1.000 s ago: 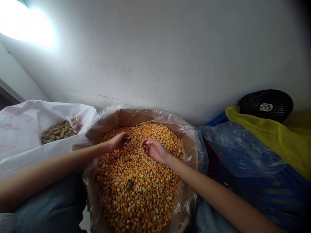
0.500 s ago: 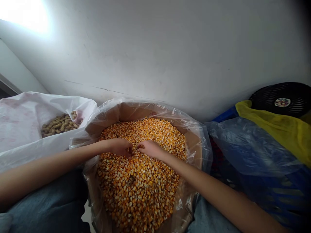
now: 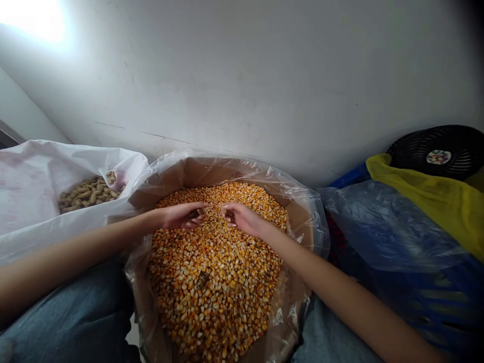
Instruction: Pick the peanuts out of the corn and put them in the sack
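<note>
White wall (image 3: 242, 75) behind, peanut sack (image 3: 45, 186) beside, left hand (image 3: 184, 217) and right hand (image 3: 242, 220) curled over corn kernels (image 3: 215, 272), grip unclear

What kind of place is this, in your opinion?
Probably a grain storeroom or small shop: a lined cardboard box of dried corn, and a white sack of peanuts.

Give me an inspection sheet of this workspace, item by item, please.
surface: pale floor barely shows beside a denim-covered leg.
job's things: dried corn kernels fill a plastic-lined cardboard box.
clutter: peanuts in a white sack at left; blue crate, clear bag, yellow plastic and black fan at right.
hands: left hand cupped, right hand curled, both over the corn, apart; any grip cannot be told.
cables: nothing seen.
surroundings: white wall behind; bright light upper left.
</note>
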Available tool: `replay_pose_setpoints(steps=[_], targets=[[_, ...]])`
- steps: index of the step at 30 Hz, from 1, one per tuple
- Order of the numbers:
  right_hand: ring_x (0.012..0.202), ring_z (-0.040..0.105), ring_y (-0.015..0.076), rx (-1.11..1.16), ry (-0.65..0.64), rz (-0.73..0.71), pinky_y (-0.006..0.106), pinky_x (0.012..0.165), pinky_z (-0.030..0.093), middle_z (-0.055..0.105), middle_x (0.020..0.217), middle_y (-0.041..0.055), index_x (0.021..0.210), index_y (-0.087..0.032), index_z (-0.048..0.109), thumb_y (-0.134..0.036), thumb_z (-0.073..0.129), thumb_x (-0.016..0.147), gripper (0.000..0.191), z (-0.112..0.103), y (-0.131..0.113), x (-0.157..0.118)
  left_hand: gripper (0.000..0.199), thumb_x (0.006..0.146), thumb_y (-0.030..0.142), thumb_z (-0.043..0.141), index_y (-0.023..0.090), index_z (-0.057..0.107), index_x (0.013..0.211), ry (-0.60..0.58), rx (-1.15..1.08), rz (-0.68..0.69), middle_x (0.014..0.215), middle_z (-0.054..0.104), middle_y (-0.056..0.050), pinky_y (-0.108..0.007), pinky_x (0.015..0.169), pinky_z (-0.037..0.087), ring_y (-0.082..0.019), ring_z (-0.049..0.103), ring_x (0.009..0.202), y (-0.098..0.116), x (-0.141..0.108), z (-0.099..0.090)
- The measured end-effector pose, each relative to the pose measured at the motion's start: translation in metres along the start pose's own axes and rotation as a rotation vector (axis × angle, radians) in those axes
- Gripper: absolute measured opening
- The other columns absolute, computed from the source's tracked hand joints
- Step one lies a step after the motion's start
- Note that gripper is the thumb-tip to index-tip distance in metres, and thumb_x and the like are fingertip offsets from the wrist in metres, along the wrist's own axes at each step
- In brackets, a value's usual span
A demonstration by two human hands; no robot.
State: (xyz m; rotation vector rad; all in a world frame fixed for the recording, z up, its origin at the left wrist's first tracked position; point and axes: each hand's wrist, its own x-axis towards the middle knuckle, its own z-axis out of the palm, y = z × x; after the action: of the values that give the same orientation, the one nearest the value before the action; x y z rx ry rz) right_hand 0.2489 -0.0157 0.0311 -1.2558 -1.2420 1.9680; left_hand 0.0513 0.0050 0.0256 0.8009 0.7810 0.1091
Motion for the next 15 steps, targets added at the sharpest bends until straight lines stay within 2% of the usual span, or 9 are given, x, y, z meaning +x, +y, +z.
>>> replay_pose_setpoints(steps=[3, 6, 8, 10, 12, 15], targets=[[0.057, 0.043, 0.0083, 0.373, -0.046, -0.046, 0.02, 0.049, 0.032, 0.047, 0.069, 0.0011, 0.068, -0.017, 0.044, -0.024, 0.031, 0.073, 0.016, -0.016, -0.01, -0.01, 0.015, 0.068, 0.029, 0.046, 0.014, 0.047, 0.068, 0.002, -0.04, 0.042, 0.063, 0.044, 0.001, -0.016, 0.035, 0.02, -0.004, 0.031, 0.042, 0.002, -0.003, 0.004], [0.05, 0.04, 0.0066, 0.443, 0.034, -0.067, 0.018, 0.043, 0.029, 0.042, 0.061, -0.0013, 0.062, -0.017, 0.041, -0.03, 0.035, 0.075, 0.02, -0.029, -0.007, -0.017, 0.013, 0.066, 0.026, 0.043, 0.015, 0.048, 0.069, 0.003, 0.125, 0.055, 0.062, 0.045, 0.001, -0.017, 0.034, 0.02, -0.005, 0.031, 0.042, 0.001, -0.006, 0.013], [0.042, 0.032, 0.0044, 0.385, 0.109, -0.051, 0.016, 0.037, 0.02, 0.033, 0.052, -0.0043, 0.055, -0.016, 0.036, -0.035, 0.043, 0.073, 0.027, -0.033, -0.001, -0.019, 0.016, 0.067, 0.03, 0.045, 0.015, 0.047, 0.061, 0.009, 0.442, 0.069, 0.052, 0.04, 0.003, -0.018, 0.035, 0.019, -0.006, 0.028, 0.04, -0.001, -0.009, 0.024], [0.038, 0.024, 0.0033, 0.297, 0.169, -0.032, 0.016, 0.035, 0.014, 0.026, 0.047, -0.0063, 0.053, -0.016, 0.034, -0.038, 0.048, 0.071, 0.031, -0.036, 0.004, -0.021, 0.024, 0.068, 0.034, 0.048, 0.015, 0.047, 0.054, 0.003, 0.862, 0.128, 0.046, 0.037, 0.003, -0.019, 0.037, 0.02, -0.006, 0.028, 0.04, -0.003, -0.014, 0.04], [0.036, 0.019, 0.003, 0.2, 0.229, -0.043, 0.016, 0.034, 0.011, 0.023, 0.046, -0.0074, 0.055, -0.017, 0.036, -0.04, 0.05, 0.07, 0.031, -0.038, 0.005, -0.024, 0.028, 0.068, 0.038, 0.049, 0.015, 0.052, 0.053, -0.009, 1.256, 0.181, 0.045, 0.042, 0.002, -0.02, 0.039, 0.022, -0.007, 0.032, 0.041, -0.006, -0.02, 0.058], [0.036, 0.019, 0.0029, -0.019, 0.359, -0.094, 0.016, 0.034, 0.012, 0.025, 0.045, -0.0076, 0.062, -0.017, 0.044, -0.041, 0.05, 0.069, 0.026, -0.046, 0.0, -0.031, 0.027, 0.069, 0.039, 0.051, 0.015, 0.061, 0.062, -0.015, 1.671, 0.119, 0.052, 0.054, -0.002, -0.021, 0.04, 0.026, -0.011, 0.043, 0.043, -0.015, -0.027, 0.081]])
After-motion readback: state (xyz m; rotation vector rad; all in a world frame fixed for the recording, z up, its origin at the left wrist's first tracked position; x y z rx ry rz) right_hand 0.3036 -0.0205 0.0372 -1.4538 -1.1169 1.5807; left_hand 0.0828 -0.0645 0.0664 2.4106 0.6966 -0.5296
